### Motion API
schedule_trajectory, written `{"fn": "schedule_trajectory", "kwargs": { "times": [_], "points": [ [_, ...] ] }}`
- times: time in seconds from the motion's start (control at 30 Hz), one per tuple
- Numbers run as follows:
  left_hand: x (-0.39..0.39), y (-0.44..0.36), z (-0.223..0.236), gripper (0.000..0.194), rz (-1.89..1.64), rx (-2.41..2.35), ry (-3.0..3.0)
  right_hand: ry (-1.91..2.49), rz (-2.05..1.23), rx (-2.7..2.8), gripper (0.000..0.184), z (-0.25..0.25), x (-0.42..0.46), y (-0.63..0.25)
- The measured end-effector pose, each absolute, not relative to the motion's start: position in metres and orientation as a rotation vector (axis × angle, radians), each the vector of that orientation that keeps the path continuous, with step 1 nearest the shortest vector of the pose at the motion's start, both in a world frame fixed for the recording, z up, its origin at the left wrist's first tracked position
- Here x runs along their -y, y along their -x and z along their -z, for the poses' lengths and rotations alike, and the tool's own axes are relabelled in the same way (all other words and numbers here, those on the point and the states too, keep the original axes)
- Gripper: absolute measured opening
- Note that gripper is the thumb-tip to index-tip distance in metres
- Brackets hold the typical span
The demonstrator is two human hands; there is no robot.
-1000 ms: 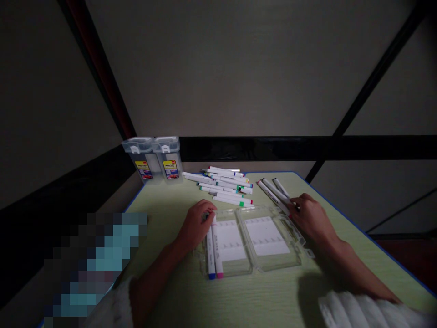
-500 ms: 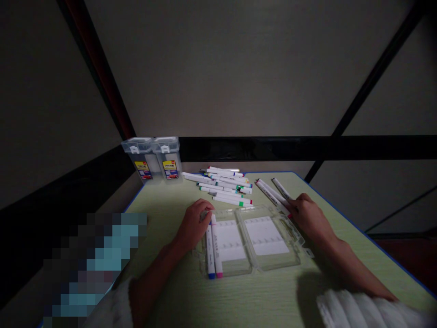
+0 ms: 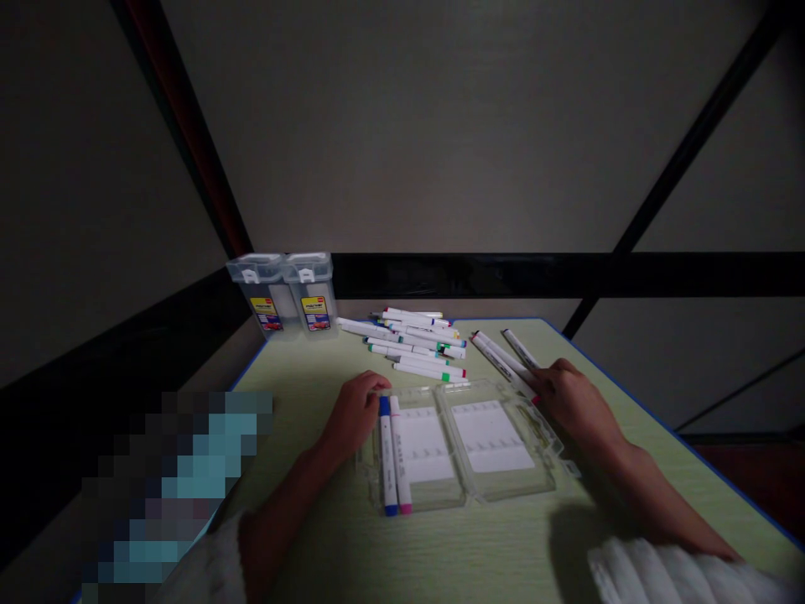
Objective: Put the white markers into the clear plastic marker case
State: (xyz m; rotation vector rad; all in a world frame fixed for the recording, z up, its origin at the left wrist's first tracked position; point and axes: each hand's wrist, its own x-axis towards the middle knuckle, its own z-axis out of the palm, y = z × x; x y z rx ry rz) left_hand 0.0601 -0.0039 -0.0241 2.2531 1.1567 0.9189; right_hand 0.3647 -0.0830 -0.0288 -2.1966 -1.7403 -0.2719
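A clear plastic marker case (image 3: 466,495) lies opened flat on the table, with white paper inserts (image 3: 494,436) in both halves. Two markers lie side by side in its left half, a blue-capped marker (image 3: 388,470) and a pink-capped marker (image 3: 401,461). My left hand (image 3: 357,411) is at the case's upper left corner, fingers curled over its edge. To the right of the case, my right hand (image 3: 575,403) has its fingers closed on a white marker (image 3: 518,347) with a dark tip. Next to it, more white markers (image 3: 503,359) lie slanted, their near ends by my fingers.
A loose pile of white markers (image 3: 418,340) with colored caps lies beyond the case. Two lidded clear boxes (image 3: 314,294) with yellow labels stand at the table's back left. A wall rises behind the table (image 3: 490,554). A pixelated patch covers the lower left.
My left hand has drawn slightly left, off the blue-capped marker's upper end, which now shows. My right hand stays at the markers on the right. The view has shifted a little.
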Motion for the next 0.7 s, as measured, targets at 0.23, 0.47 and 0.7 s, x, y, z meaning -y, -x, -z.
{"fn": "schedule_trajectory", "kwargs": {
  "times": [0.23,0.47,0.7],
  "points": [
    [0.004,-0.060,0.026,0.033,-0.862,-1.139,-2.184,2.076,0.306,1.743,0.027,0.015,0.085,-0.350],
    [0.003,-0.064,0.026,0.027,-0.871,-1.131,-2.050,1.816,0.230,2.020,0.026,0.008,0.085,-0.311],
    [0.007,-0.067,0.023,0.028,-0.834,-1.077,-2.083,1.635,0.095,2.209,0.033,0.016,0.087,-0.286]
  ]
}}
